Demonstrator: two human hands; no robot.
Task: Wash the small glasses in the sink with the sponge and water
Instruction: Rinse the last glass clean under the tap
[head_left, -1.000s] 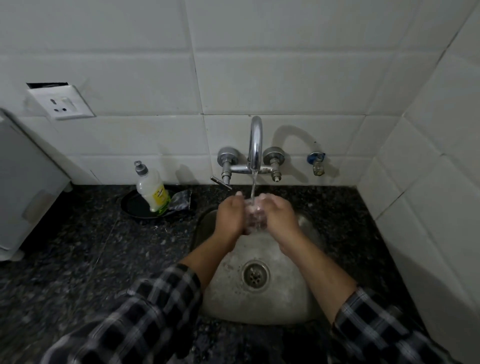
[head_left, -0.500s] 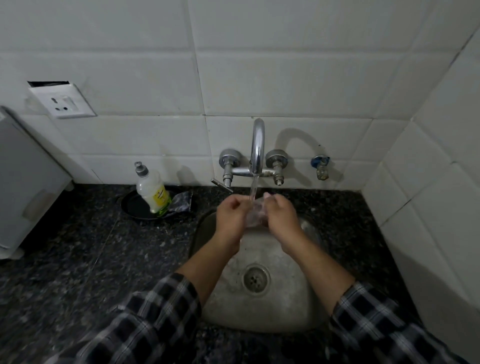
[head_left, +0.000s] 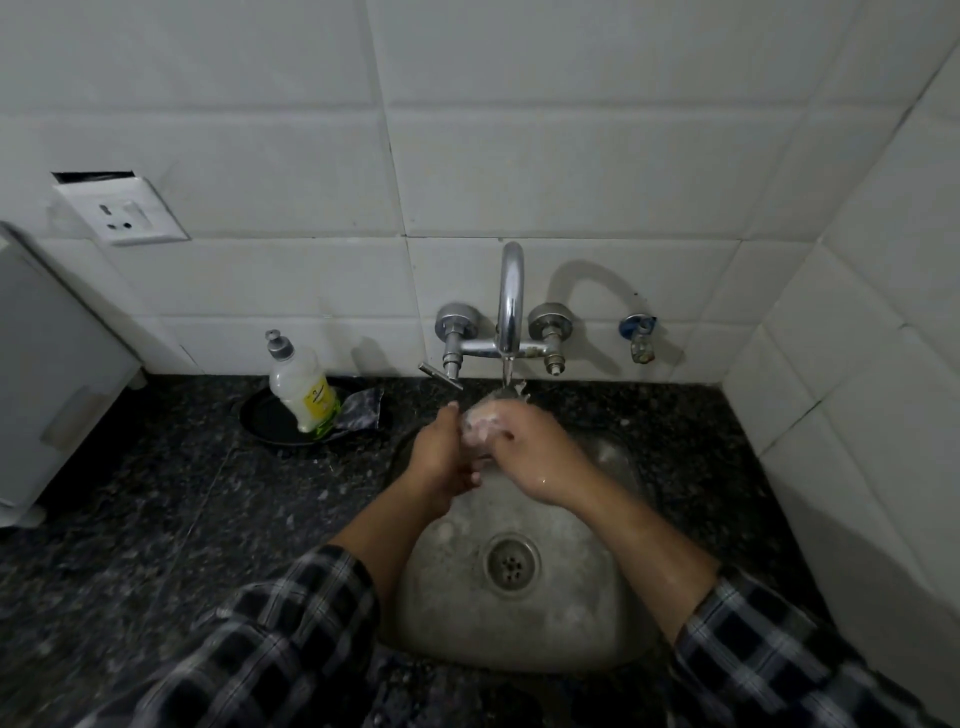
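Gripping small glass (head_left: 482, 427) under tap (head_left: 511, 291) | left hand (head_left: 441, 460), right hand (head_left: 537, 460) fingers curled round it | axis blurred

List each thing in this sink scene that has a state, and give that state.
tap, running, water falling onto the small glass.
small glass, wet, held under the tap.
left hand, holds the small glass.
right hand, holds the small glass.
sink, wet, drain unplugged.
soap bottle, cap on, standing in a dish.
wall socket, nothing plugged in.
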